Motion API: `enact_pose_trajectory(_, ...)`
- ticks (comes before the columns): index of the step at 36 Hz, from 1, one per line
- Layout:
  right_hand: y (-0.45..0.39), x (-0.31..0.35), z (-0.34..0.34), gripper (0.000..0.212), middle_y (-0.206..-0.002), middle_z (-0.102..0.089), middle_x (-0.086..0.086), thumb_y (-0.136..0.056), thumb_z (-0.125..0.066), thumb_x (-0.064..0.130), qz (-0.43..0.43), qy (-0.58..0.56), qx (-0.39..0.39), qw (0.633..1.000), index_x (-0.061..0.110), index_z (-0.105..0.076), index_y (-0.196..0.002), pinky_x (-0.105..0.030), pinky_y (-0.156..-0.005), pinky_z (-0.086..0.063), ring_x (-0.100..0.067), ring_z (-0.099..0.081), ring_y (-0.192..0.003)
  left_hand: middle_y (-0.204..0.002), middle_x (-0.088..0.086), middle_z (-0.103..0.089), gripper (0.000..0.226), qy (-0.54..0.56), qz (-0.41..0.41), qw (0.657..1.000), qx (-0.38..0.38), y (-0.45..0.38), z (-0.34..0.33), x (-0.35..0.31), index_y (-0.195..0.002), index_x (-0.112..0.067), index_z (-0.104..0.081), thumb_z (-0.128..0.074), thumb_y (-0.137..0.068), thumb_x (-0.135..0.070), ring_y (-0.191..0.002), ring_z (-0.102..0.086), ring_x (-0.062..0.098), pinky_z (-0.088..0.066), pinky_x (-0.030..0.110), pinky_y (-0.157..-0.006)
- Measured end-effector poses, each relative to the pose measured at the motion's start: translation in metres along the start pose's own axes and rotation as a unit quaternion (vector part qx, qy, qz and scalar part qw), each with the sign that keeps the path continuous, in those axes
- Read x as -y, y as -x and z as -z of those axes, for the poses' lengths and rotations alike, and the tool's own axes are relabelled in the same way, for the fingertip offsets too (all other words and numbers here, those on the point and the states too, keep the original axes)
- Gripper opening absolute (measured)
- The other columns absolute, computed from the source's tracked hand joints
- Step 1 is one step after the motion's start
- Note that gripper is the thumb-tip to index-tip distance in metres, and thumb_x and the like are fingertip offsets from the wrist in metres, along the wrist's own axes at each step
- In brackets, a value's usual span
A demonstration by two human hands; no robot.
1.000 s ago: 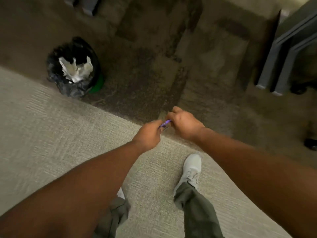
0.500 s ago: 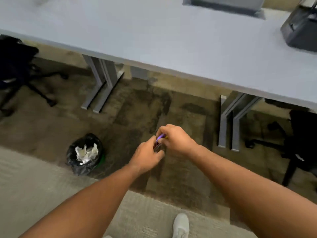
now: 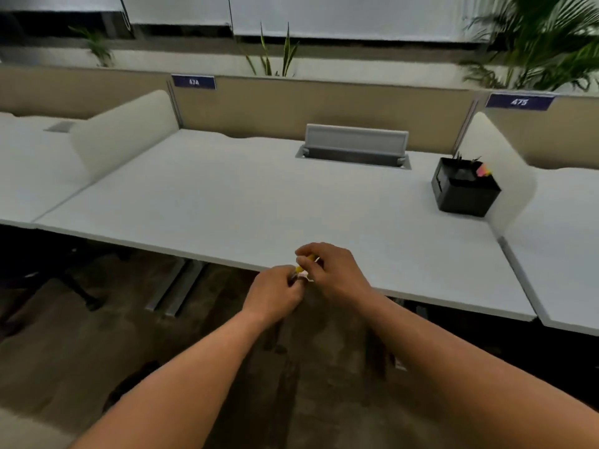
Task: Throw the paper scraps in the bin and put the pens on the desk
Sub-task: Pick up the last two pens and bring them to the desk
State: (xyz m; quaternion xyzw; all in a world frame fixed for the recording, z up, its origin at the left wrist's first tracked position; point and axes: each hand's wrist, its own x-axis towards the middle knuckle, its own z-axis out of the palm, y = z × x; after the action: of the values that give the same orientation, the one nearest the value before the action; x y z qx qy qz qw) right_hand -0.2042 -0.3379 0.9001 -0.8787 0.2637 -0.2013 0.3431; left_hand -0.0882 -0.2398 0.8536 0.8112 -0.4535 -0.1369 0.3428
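Both hands are meeting just over the near edge of the white desk (image 3: 246, 202), holding a small bundle of pens (image 3: 304, 266) between them. The left hand (image 3: 275, 293) is curling closed around the lower end; the right hand (image 3: 334, 273) is pinching the upper end with its fingertips. A yellow barrel is showing in the gap, its long axis slanting up and away toward the desk's far right, where a black organiser (image 3: 463, 192) is sitting. How many pens is unclear.

My two hands (image 3: 275, 294) (image 3: 334, 273), one yellow pen (image 3: 303, 266), one desk (image 3: 246, 202), one black organizer (image 3: 463, 192), two labels (image 3: 193, 82) (image 3: 519, 102).
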Motion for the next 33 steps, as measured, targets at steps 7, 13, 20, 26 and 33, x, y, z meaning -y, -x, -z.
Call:
enact_pose_trajectory(7,-0.038,-0.009,0.047,0.023,-0.098,-0.072,0.002,-0.096,-0.058,0.036,-0.066,-0.046,0.014,0.997,0.021,-0.069,-0.109,-0.030,-0.077,-0.060,-0.011,-0.070,-0.080,-0.069,-0.016,-0.059,0.022,-0.077,-0.064,0.995,-0.020,-0.045,-0.002,-0.031,-0.082,-0.028,-0.056,-0.051,-0.093,-0.047,-0.060,-0.059,0.007,-0.050,0.025,-0.057)
enact_pose_trajectory(13,-0.066,-0.031,0.067,0.026,-0.083,-0.069,0.005,-0.096,-0.053,0.048,-0.133,-0.075,0.018,0.988,0.025,-0.064,-0.101,-0.015,-0.053,-0.051,-0.007,-0.070,-0.065,-0.063,-0.015,-0.048,0.017,-0.133,-0.131,0.982,-0.022,-0.095,-0.004,-0.041,-0.086,-0.030,-0.046,-0.047,-0.098,-0.044,-0.052,-0.050,0.007,-0.035,0.021,-0.050)
enact_pose_trajectory(20,-0.118,-0.044,0.099,0.029,-0.079,-0.075,-0.004,-0.092,-0.064,0.040,-0.190,-0.276,-0.101,0.937,0.012,-0.072,-0.091,-0.024,-0.062,-0.056,-0.020,-0.073,-0.074,-0.072,-0.008,-0.058,0.022,-0.189,-0.236,0.953,-0.018,-0.180,0.005,-0.068,-0.093,-0.024,-0.047,-0.038,-0.100,-0.042,-0.057,-0.054,0.018,-0.039,0.030,-0.051)
enact_pose_trajectory(26,-0.166,-0.045,0.124,0.029,-0.093,-0.075,-0.015,-0.093,-0.065,0.029,-0.286,-0.381,-0.110,0.873,0.002,-0.071,-0.101,-0.027,-0.067,-0.057,-0.024,-0.074,-0.080,-0.078,-0.005,-0.061,0.018,-0.228,-0.312,0.922,-0.016,-0.255,0.010,-0.078,-0.095,-0.023,-0.044,-0.040,-0.102,-0.039,-0.048,-0.039,0.013,-0.020,0.020,-0.045)
enact_pose_trajectory(33,-0.205,-0.068,0.148,0.025,-0.088,-0.074,-0.014,-0.094,-0.063,0.027,-0.297,-0.357,-0.171,0.869,0.004,-0.070,-0.102,-0.024,-0.064,-0.056,-0.020,-0.072,-0.074,-0.094,-0.003,-0.066,0.019,-0.200,-0.356,0.912,0.035,-0.322,-0.006,-0.097,-0.109,-0.025,-0.047,-0.043,-0.101,-0.042,-0.063,-0.054,0.014,-0.035,0.022,-0.052)
